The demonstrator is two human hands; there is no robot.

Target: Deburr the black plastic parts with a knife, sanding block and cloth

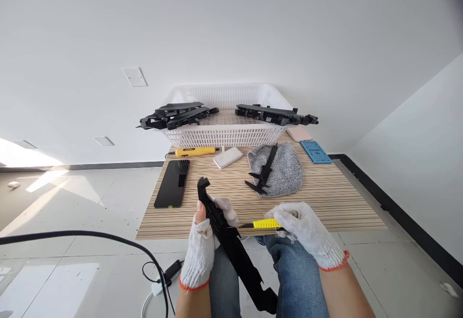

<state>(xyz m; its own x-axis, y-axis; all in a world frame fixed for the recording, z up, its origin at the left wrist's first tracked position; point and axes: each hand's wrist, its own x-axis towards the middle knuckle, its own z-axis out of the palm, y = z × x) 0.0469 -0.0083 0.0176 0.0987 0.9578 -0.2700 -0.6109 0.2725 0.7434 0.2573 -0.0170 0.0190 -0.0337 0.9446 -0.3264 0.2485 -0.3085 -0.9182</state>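
My left hand [202, 248], in a white knit glove with an orange cuff and a bare thumb tip, is closed around a long black plastic part [237, 253]. The part slants from above the table's front edge down between my knees. In my right hand [302, 228], gloved the same way, is a yellow utility knife [266, 223]. Its blade points left and reaches the edge of the black part beside my left fingers; whether it touches cannot be made out.
A white basket [220, 137] at the wall carries several black plastic parts [277, 114]. On the striped table [325, 212] lie a yellow corded tool [195, 151], a black phone [172, 183], a white box [227, 157], black calipers [265, 171] on a grey cloth [291, 173], and a blue card-like item [316, 152].
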